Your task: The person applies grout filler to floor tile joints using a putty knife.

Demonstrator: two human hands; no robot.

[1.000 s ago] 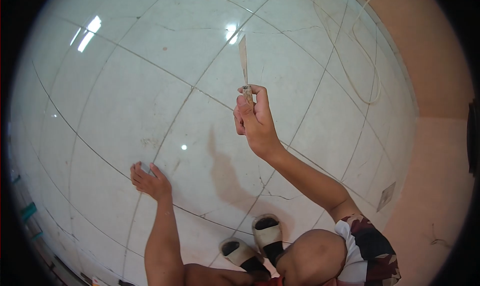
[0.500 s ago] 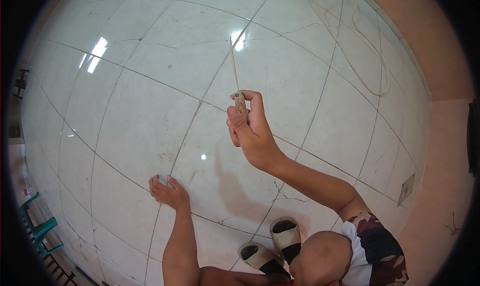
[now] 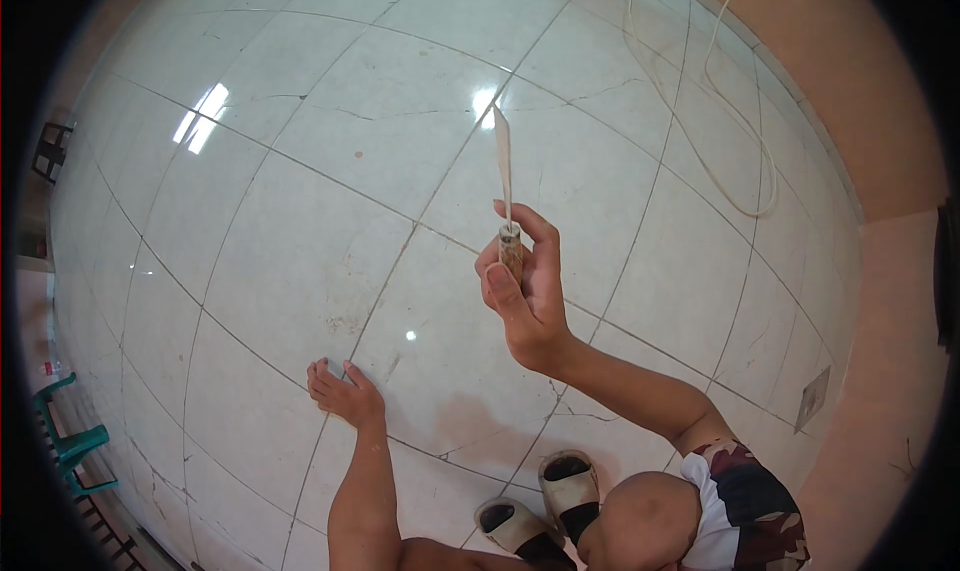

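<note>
The scraper is in my right hand, its narrow blade pointing away from me and turned nearly edge-on, apparently raised above the tiled floor. My fingers are closed around its worn handle, with the thumb pressed along it and the index finger curled near the blade's base. My left hand is empty, its fingers parted and loosely bent, low over the tiles; I cannot tell whether they touch. Below the scraper, my feet are in pale sandals over black socks, beside my bare knee. A pale cable loops across the floor near the orange wall, and a green plastic chair stands far to the left
</note>
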